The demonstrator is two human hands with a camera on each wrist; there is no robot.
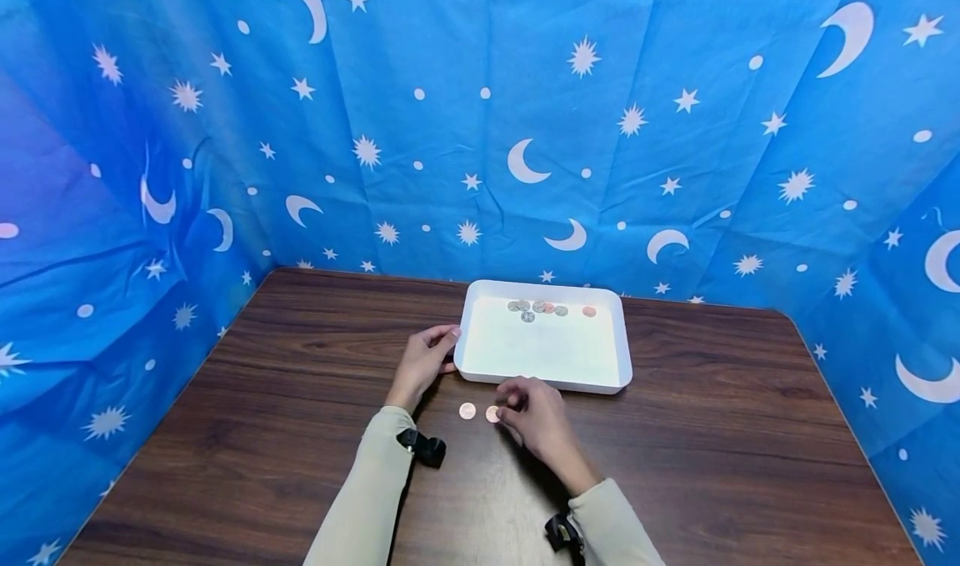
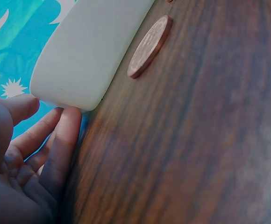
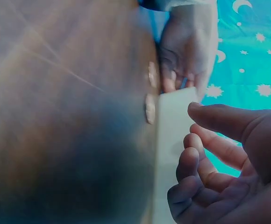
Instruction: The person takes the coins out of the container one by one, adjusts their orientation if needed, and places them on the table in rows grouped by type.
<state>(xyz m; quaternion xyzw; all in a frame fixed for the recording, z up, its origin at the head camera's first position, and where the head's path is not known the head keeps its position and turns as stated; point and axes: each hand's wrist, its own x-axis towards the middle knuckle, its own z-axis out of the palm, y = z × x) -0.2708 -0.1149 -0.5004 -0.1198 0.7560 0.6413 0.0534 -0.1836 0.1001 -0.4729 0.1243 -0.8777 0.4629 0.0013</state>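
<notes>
A white tray [image 1: 543,383] lies on the table, with several silver coins [image 1: 528,317] and two copper coins [image 1: 589,312] near its far side. My left hand [image 1: 422,364] holds the tray's left side; in the left wrist view, its thumb is at the rim and its fingers at the lower edge. Two more copper coins [image 1: 467,411] lie on the wood in front of the tray. My right hand [image 1: 538,416] hovers by the right-hand one [image 1: 492,414] and partly covers it. Its fingers are loosely bent, with nothing seen between thumb and fingers in the right wrist view.
The dark wooden table [image 1: 735,433] extends to both sides of the tray. Behind it and along the sides hangs a blue cloth [image 1: 450,132] with white moons and stars. Each forearm wears a black wrist strap [image 1: 423,448].
</notes>
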